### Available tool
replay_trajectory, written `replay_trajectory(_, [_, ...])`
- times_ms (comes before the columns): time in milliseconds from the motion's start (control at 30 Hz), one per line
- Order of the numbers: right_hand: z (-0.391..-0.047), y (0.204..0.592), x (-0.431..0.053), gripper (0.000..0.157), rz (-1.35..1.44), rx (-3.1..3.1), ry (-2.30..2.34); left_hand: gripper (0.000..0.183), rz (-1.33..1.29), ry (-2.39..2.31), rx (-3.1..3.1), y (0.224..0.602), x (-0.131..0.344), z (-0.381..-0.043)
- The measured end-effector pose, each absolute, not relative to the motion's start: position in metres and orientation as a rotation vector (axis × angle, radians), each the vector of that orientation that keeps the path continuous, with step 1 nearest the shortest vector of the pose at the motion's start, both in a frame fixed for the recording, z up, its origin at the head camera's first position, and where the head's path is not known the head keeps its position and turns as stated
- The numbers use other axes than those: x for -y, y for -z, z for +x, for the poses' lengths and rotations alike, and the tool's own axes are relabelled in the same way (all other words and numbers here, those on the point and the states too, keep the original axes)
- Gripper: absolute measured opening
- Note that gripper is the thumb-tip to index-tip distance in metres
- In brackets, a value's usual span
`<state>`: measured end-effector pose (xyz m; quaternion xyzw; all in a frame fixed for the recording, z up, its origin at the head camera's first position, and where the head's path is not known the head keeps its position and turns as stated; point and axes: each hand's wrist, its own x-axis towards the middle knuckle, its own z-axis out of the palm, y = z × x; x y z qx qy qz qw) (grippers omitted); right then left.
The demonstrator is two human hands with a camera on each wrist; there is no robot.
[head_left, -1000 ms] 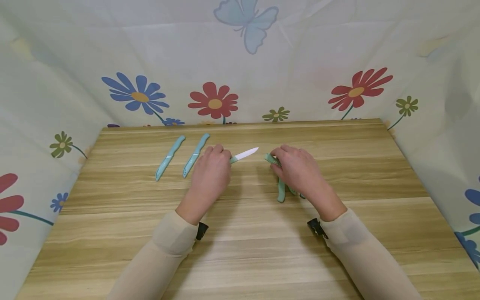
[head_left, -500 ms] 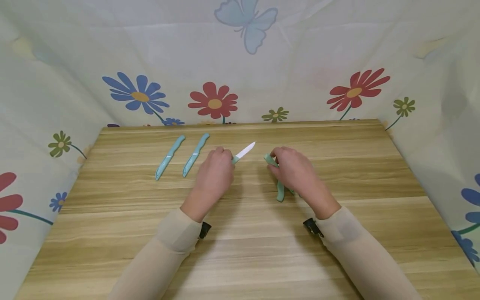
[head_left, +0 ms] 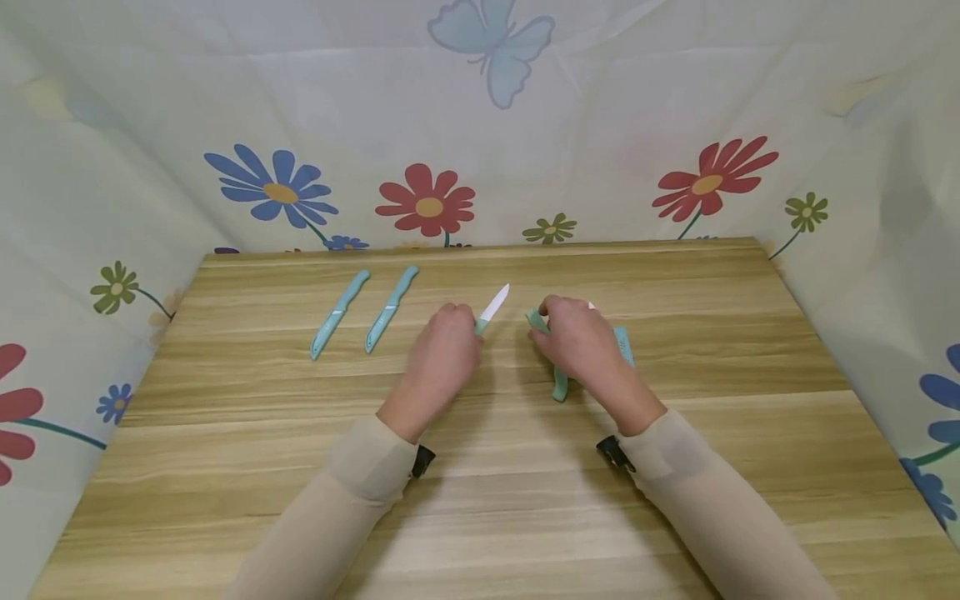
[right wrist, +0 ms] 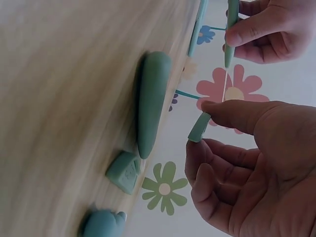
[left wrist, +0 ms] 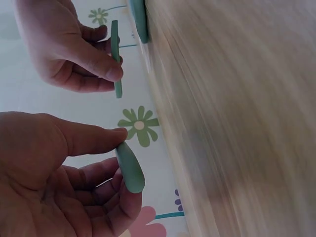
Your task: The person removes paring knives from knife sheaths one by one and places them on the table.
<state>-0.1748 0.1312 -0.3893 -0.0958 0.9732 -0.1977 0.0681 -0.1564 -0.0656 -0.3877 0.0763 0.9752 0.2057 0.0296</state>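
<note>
Above the middle of a wood-grained table (head_left: 510, 525), a person's two hands work just apart from each other, each gripping one green item. The left hand (head_left: 442, 350) pinches the handle of a green-handled knife (head_left: 480, 327) between thumb and curled fingers; its bare white blade (head_left: 495, 304) points away from the person and a little to the right. The right hand (head_left: 585, 337) pinches a green sheath (head_left: 535, 318) between thumb and fingertips, with the blade's tip near the sheath but not in it. On the table beneath the right hand lie a green handle (right wrist: 154, 103), a small green piece (right wrist: 124, 172) close to one end of it, and a blue item (right wrist: 103, 225) partly cut off by the right wrist view's edge; the hand hides much of this group from above. To the left of the left hand, two light-blue knives (head_left: 392, 309) lie side by side, well apart from that group, their blades covered and their handle ends towards the far edge. Beige sleeves (head_left: 322, 517) cover both forearms, and behind the table hangs a pale cloth (head_left: 337, 108) printed with flowers and a butterfly (head_left: 498, 50).
</note>
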Motion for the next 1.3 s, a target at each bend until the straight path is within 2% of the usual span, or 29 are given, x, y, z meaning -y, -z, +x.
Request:
replay_trajectory(233, [-0.173, 0.392, -0.128, 0.041, -0.208, -2.905, 0.648, 0.013, 0.191, -0.697, -2.928, 0.391, 0.055, -0.156])
replay_trajectory(767, [-0.168, 0.399, -0.119, 0.019, -0.192, -2.854, 0.647, 0.014, 0.201, -0.784, -2.83, 0.406, 0.033, -0.152])
replay_trajectory(1100, [-0.17, 0.396, -0.113, 0.014, -0.197, -2.801, 0.541, 0.015, 0.17, -0.793, -2.803, 0.406, 0.025, -0.15])
replay_trajectory(1300, [-0.17, 0.398, -0.11, 0.017, -0.237, -2.835, 0.473, 0.008, 0.17, -0.729, -2.831, 0.408, 0.02, -0.151])
